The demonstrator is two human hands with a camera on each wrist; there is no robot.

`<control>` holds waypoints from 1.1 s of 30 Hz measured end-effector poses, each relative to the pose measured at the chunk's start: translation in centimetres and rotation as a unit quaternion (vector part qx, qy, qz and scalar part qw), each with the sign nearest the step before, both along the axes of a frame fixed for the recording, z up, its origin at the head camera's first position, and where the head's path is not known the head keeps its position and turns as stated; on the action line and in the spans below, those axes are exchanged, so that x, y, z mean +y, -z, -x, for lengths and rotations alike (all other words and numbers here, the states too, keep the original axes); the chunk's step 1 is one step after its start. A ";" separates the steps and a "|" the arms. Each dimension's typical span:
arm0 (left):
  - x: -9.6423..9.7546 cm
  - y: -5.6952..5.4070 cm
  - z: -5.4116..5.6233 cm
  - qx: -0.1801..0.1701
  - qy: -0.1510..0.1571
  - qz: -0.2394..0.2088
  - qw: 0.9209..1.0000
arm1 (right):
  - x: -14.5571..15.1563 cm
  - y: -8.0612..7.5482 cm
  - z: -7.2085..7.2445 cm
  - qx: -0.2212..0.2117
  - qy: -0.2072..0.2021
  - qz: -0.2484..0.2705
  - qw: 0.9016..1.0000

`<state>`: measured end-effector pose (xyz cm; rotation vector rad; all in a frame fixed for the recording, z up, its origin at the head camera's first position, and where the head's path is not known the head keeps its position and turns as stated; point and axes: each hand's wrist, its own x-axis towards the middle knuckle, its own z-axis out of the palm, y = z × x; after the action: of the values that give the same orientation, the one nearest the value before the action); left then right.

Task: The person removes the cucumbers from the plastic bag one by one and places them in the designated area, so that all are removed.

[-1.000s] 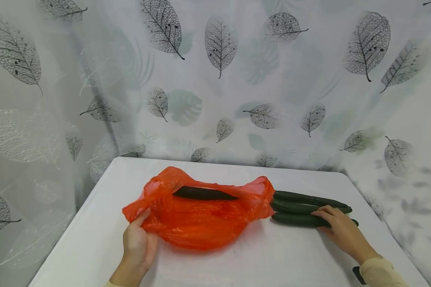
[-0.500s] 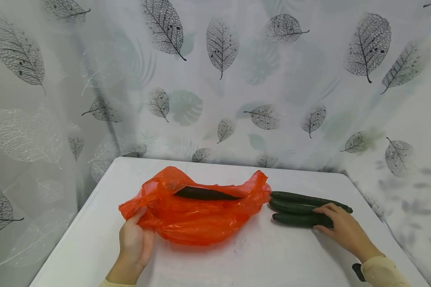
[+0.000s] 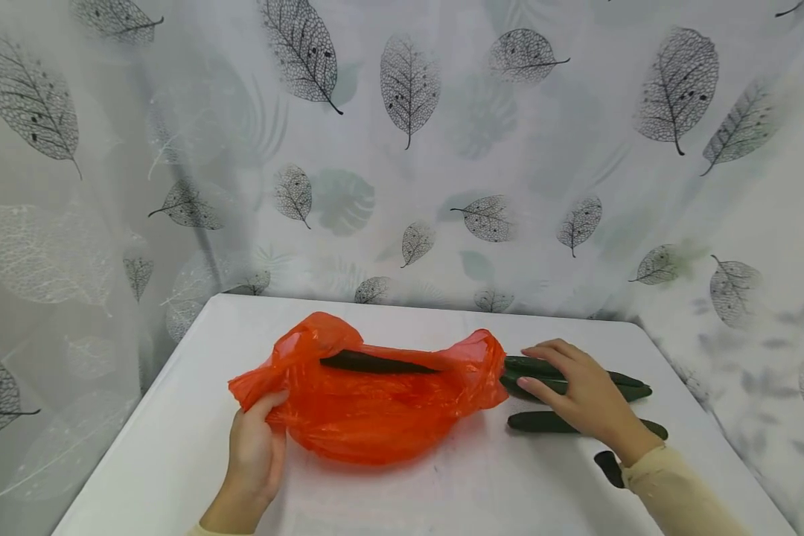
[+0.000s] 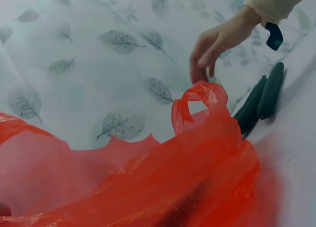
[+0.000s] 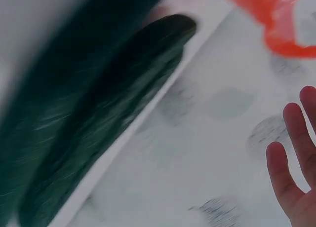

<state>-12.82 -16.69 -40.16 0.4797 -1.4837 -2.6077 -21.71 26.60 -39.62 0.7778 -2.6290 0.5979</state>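
A red-orange plastic bag (image 3: 375, 424) lies at the middle of the table, its mouth partly spread. Inside it a long dark green cucumber (image 3: 375, 362) shows through the opening. My left hand (image 3: 254, 454) grips the bag's left end, thumb over the plastic. Just right of the bag, my right hand (image 3: 586, 394) hovers over the loose cucumbers, holding nothing, with its fingers (image 5: 298, 133) spread and fairly straight in the right wrist view. One cucumber (image 3: 539, 422) lies at the front; two more (image 3: 633, 388) lie together behind it, partly hidden by the hand.
The bag's right handle loop (image 4: 217, 96) stands up close to the right hand in the left wrist view. A white table (image 3: 442, 499) carries everything. A leaf-patterned curtain (image 3: 402, 186) hangs behind the table and along both sides.
My right hand has let go of the front cucumber and moved left and back toward the bag's right end. The front cucumber now lies farther from the other two. My left hand keeps its hold.
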 end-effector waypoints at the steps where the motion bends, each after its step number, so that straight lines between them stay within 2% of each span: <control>1: 0.0 0.0 0.0 -0.003 0.001 0.004 1.000 | -1.0 -0.4 0.0 0.005 -0.013 0.004 1.000; 5: 0.1 -0.2 0.0 0.005 0.005 0.009 1.000 | -5.1 -1.9 -0.5 0.011 -0.063 0.023 0.998; 8: 0.1 -0.4 0.1 0.022 0.011 0.009 1.000 | -7.9 -2.6 -0.9 -0.006 -0.093 0.040 0.995; 13: 0.1 -0.7 0.1 0.049 0.041 0.013 0.998 | -11.7 -2.9 -0.9 -0.059 -0.127 0.066 0.988; 18: -0.1 -1.2 0.4 0.075 0.065 0.009 0.995 | -14.3 -2.4 -0.4 -0.133 -0.158 0.106 0.973; 22: -0.3 -1.4 0.9 0.079 0.092 0.009 0.993 | -15.6 -1.8 0.1 -0.197 -0.164 0.122 0.959; 25: -0.6 -1.5 1.6 0.078 0.104 0.010 0.991 | -16.3 -1.4 0.5 -0.226 -0.162 0.120 0.953; 33: -1.6 -1.8 3.9 0.072 0.111 -0.001 0.991 | -18.0 -0.4 1.8 -0.239 -0.149 0.090 0.955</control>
<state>-16.72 -18.30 -38.32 0.1279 -1.5680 -2.7415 -23.51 8.61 -39.25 1.0943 -2.8339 1.2300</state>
